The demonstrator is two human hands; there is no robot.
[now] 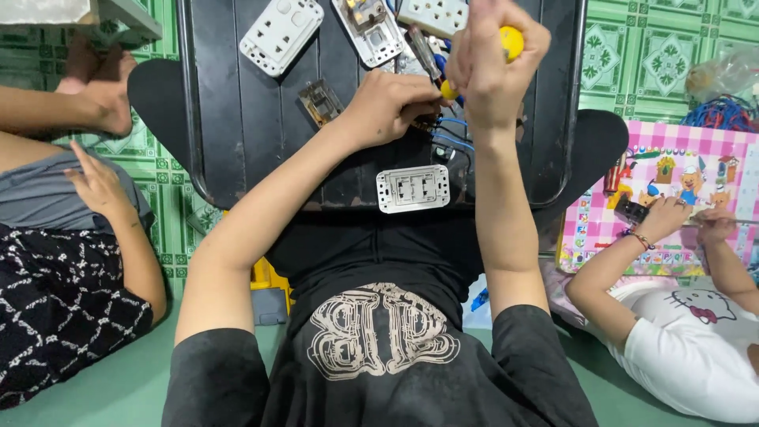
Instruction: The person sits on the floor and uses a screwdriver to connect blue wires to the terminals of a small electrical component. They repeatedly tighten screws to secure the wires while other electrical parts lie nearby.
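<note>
Screwdriver (510, 41), yellow-handled, stands in the right hand (492, 67), whose fingers are wrapped tight round the handle in a fist. Its long axis runs steeply down and slightly leftward from the fist, toward the spot just under the left hand (393, 107). The yellow lower end of the handle shows between the two hands; the tip itself is hidden behind the left knuckles.

The left hand lies flat and low on the black counter (237, 119), fingers curled shut on a small part wired with blue wires (455, 142); what the part is cannot be told, since the hand covers it. So the work sits directly below the right fist and just right of the left palm, the two hands touching or very nearly so. The right hand is above, the left is nearer the counter surface.

Round them on the counter: a white switch plate (413, 189) lying flat just nearer the person than the hands, two more white plates (281, 33) farther off at the far left, a socket plate (433, 14) at the far edge, a small metal fitting (319, 101) left of the left wrist, and a second driver (423, 51) with a dark handle lying beside the right fist.

To either side, other people sit on the green tiled floor (656, 47); one at right handles a pink picture board (672, 182).
</note>
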